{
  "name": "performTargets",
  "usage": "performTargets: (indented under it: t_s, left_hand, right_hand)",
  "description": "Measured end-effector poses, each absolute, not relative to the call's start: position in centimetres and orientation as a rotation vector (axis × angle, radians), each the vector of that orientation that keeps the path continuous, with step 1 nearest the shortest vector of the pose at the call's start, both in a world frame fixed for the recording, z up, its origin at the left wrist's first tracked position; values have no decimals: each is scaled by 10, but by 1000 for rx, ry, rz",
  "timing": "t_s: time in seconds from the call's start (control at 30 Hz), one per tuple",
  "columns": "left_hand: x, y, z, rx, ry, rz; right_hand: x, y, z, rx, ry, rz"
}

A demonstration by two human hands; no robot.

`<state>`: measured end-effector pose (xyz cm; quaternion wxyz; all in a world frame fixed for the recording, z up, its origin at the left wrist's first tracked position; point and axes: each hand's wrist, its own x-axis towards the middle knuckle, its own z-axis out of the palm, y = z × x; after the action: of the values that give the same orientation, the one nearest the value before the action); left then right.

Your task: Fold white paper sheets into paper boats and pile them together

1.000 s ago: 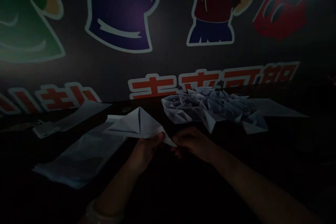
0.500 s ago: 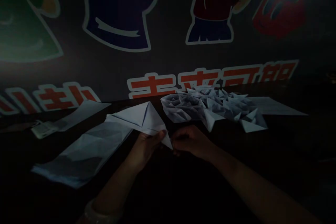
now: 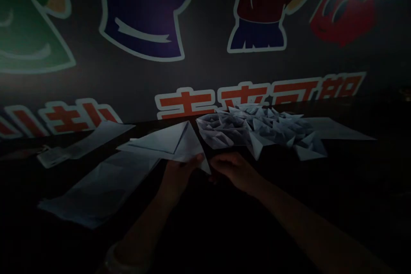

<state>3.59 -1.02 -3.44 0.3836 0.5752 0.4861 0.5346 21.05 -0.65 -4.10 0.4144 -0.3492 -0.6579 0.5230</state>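
A white sheet of paper [image 3: 160, 139], partly folded with a triangular flap on top, is held up in front of me. My left hand [image 3: 181, 173] grips its lower edge, thumb on top and fingers underneath. At the sheet's right corner, my right hand [image 3: 236, 169] has its fingers curled and pressed together; dim light hides whether paper is pinched in them. Just beyond, a pile of folded paper boats [image 3: 257, 126] lies on the dark table.
A stack of creased white sheets [image 3: 99, 188] lies at the left. Behind it are a small pale object [image 3: 53, 157] and a strip of paper [image 3: 99, 137]. A flat sheet [image 3: 340, 129] sits right of the pile. A wall with cartoon figures [image 3: 205, 64] rises behind the table.
The folded sheet has turned and flattened slightly, its upper corner shifting right and its left end reaching further left. Both hands stay nearly in place. The picture is a little darker.
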Motion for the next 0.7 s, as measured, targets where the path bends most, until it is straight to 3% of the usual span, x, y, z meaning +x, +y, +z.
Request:
performTargets:
  t_s: [0.1,0.3,0.47,0.7]
  left_hand:
    - [37,-11,-34,1511,1320,1443]
    - [39,-14,-31,1528,1314,1458]
    - [31,-11,-32,1461,1436,1473]
    - [33,-9,-35,1448,1190,1328]
  right_hand:
    - [209,-2,-48,-885,-1532,1414]
    - [210,3,-48,-1075,-1539,1220]
    - [215,5,-44,-999,-1507,1398]
    - [217,10,-55,-904,-1436,1518]
